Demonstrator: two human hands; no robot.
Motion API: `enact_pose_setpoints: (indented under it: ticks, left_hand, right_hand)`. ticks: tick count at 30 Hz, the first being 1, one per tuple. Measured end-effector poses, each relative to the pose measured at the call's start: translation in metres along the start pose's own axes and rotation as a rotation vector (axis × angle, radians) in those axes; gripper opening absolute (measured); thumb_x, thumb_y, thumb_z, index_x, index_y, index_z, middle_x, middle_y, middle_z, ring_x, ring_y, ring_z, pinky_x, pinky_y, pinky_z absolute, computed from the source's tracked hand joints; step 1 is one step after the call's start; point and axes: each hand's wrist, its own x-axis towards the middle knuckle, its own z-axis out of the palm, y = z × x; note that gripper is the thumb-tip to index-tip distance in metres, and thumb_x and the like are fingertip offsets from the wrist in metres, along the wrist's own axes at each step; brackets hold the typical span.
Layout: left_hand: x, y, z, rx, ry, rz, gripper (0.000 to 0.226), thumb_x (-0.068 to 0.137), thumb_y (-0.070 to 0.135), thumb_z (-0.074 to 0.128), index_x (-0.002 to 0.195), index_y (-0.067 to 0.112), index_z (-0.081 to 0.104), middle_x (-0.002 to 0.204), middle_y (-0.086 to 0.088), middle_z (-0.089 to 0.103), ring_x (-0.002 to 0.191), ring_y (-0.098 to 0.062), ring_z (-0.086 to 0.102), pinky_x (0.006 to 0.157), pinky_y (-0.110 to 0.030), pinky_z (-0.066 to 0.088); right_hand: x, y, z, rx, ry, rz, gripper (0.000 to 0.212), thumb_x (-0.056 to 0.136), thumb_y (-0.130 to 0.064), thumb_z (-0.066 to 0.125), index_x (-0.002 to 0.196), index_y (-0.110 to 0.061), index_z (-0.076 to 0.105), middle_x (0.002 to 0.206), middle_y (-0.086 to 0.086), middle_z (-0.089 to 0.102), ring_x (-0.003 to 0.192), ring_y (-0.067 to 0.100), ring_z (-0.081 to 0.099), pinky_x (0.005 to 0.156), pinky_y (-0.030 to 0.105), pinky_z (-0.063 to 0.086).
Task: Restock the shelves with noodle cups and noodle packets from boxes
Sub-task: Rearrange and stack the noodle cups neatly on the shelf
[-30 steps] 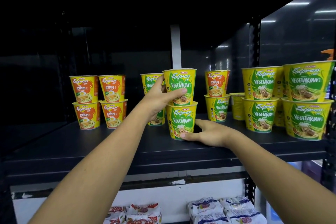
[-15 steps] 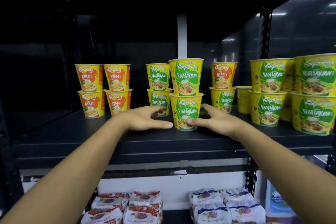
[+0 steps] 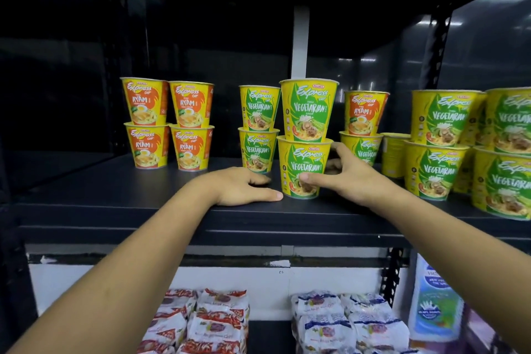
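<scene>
A dark metal shelf [image 3: 115, 210] runs across the view and carries noodle cups in stacks of two. In the middle stands the front stack: the lower Vegetarian cup [image 3: 304, 164] with the upper Vegetarian cup [image 3: 309, 109] on it. The right hand [image 3: 353, 178] comes from 3 o'clock and its grip is curled round the lower cup, thumb on the front. The left hand [image 3: 238, 187] lies flat on the shelf at 9 o'clock, grip spread, thumb tip just beside the cup base. Ayam cups [image 3: 169, 123] stand farther at 9 o'clock, more Vegetarian stacks [image 3: 439, 146] at 3 o'clock, and noodle packets [image 3: 207, 322] lie below at 6 o'clock. I judge the restocking well advanced. This stack seems to need only lining up, and no box is in view.
</scene>
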Motion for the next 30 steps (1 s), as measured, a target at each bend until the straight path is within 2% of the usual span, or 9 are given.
enact_pose_setpoints:
  ticks: [3, 8, 13, 17, 20, 24, 27, 30]
  left_hand:
    - [0.000, -0.001, 0.000, -0.028, 0.008, -0.010, 0.089, 0.084, 0.085, 0.049, 0.157, 0.034, 0.041, 0.166, 0.009, 0.033, 0.152, -0.016, 0.031, 0.120, -0.037, 0.027]
    - [-0.002, 0.000, -0.001, -0.035, 0.011, -0.030, 0.088, 0.081, 0.087, 0.050, 0.154, 0.038, 0.044, 0.165, 0.009, 0.034, 0.151, -0.019, 0.032, 0.123, -0.044, 0.027]
    - [-0.005, 0.002, -0.001, -0.069, 0.025, -0.039, 0.083, 0.083, 0.083, 0.054, 0.153, 0.039, 0.047, 0.164, 0.009, 0.036, 0.150, -0.019, 0.034, 0.119, -0.040, 0.029]
    - [-0.006, 0.002, -0.001, -0.094, 0.037, -0.045, 0.082, 0.082, 0.083, 0.056, 0.151, 0.040, 0.049, 0.163, 0.010, 0.038, 0.149, -0.017, 0.036, 0.117, -0.037, 0.030]
    - [-0.004, -0.001, 0.000, -0.114, 0.046, -0.049, 0.081, 0.080, 0.083, 0.058, 0.149, 0.041, 0.051, 0.162, 0.011, 0.039, 0.148, -0.017, 0.037, 0.115, -0.036, 0.031]
    - [-0.003, -0.002, 0.000, -0.108, 0.046, -0.046, 0.082, 0.080, 0.084, 0.058, 0.149, 0.042, 0.051, 0.163, 0.011, 0.038, 0.148, -0.016, 0.036, 0.116, -0.036, 0.031]
    - [-0.002, -0.002, 0.000, -0.106, 0.049, -0.049, 0.081, 0.080, 0.083, 0.058, 0.149, 0.042, 0.051, 0.162, 0.011, 0.039, 0.148, -0.016, 0.037, 0.114, -0.035, 0.031]
    - [-0.002, -0.002, 0.000, -0.110, 0.054, -0.044, 0.081, 0.079, 0.084, 0.058, 0.149, 0.042, 0.051, 0.162, 0.012, 0.039, 0.148, -0.016, 0.037, 0.116, -0.035, 0.032]
  right_hand:
    - [0.008, -0.007, 0.000, 0.016, 0.004, 0.037, 0.097, 0.059, -0.055, 0.093, 0.139, -0.033, 0.041, 0.120, -0.003, 0.068, 0.109, 0.014, 0.068, 0.097, 0.040, 0.056]
    - [0.027, 0.000, 0.002, 0.048, 0.041, 0.092, 0.091, 0.064, -0.045, 0.094, 0.138, -0.029, 0.044, 0.118, -0.001, 0.069, 0.107, 0.017, 0.068, 0.098, 0.044, 0.055]
    - [0.060, 0.013, 0.001, 0.054, 0.092, 0.149, 0.103, 0.044, -0.057, 0.096, 0.131, -0.029, 0.048, 0.115, -0.005, 0.073, 0.105, 0.018, 0.070, 0.101, 0.048, 0.054]
    - [0.076, 0.015, 0.006, 0.063, 0.086, 0.180, 0.080, 0.072, -0.041, 0.092, 0.136, -0.027, 0.047, 0.119, -0.005, 0.069, 0.109, 0.019, 0.066, 0.104, 0.049, 0.051]
    - [0.085, 0.018, 0.013, 0.058, 0.093, 0.168, 0.077, 0.079, -0.037, 0.088, 0.142, -0.023, 0.045, 0.126, -0.001, 0.068, 0.110, 0.018, 0.065, 0.104, 0.045, 0.051]
    - [0.087, 0.028, 0.018, -0.090, 0.120, 0.136, 0.077, 0.081, -0.048, 0.084, 0.142, -0.024, 0.044, 0.130, -0.002, 0.066, 0.116, 0.020, 0.063, 0.105, 0.041, 0.048]
    - [0.083, 0.029, 0.019, -0.264, 0.118, 0.094, 0.081, 0.083, -0.038, 0.084, 0.147, -0.020, 0.036, 0.136, 0.001, 0.062, 0.124, 0.024, 0.059, 0.099, 0.033, 0.044]
    - [0.083, 0.030, 0.021, -0.344, 0.132, 0.088, 0.081, 0.084, -0.038, 0.083, 0.146, -0.018, 0.036, 0.137, 0.005, 0.062, 0.125, 0.027, 0.059, 0.096, 0.034, 0.045]
